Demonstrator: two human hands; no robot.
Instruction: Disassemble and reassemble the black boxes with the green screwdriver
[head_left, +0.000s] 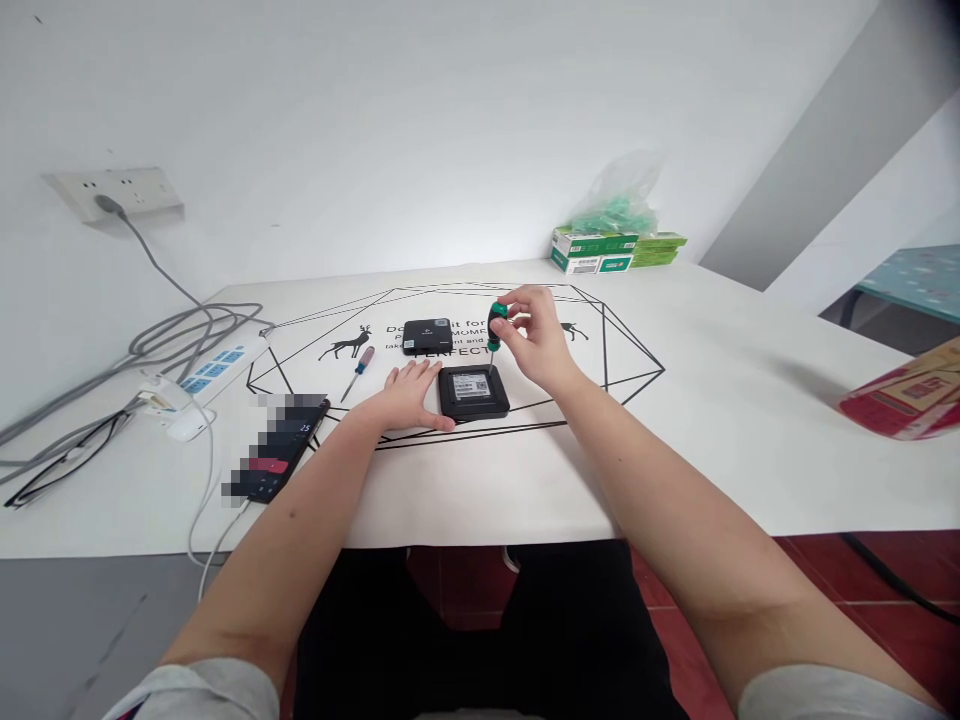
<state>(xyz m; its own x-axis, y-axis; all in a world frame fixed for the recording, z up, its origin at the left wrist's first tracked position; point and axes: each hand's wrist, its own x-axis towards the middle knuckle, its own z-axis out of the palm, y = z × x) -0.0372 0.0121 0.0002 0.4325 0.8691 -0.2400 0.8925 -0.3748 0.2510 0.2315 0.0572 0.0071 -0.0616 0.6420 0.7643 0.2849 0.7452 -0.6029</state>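
A black square device [472, 392] with a white label and a raised rim lies on the printed white mat. My right hand [531, 335] grips a green and black screwdriver [495, 325] near the top of its handle. The screwdriver stands nearly upright, its tip at the device's far right part; whether it sits in a screw is too small to tell. My left hand [412, 395] lies with fingers spread at the device's left side, the thumb along its near left corner. Just behind is a flat black box [427, 337] with small stickers.
A second screwdriver [358, 374] lies left of my left hand. Farther left are a phone [289, 450], a power strip [225, 375], glasses [71, 455] and looped grey cables. Green and white boxes [596, 245] stand by the wall; a red package [904, 400] is at the right.
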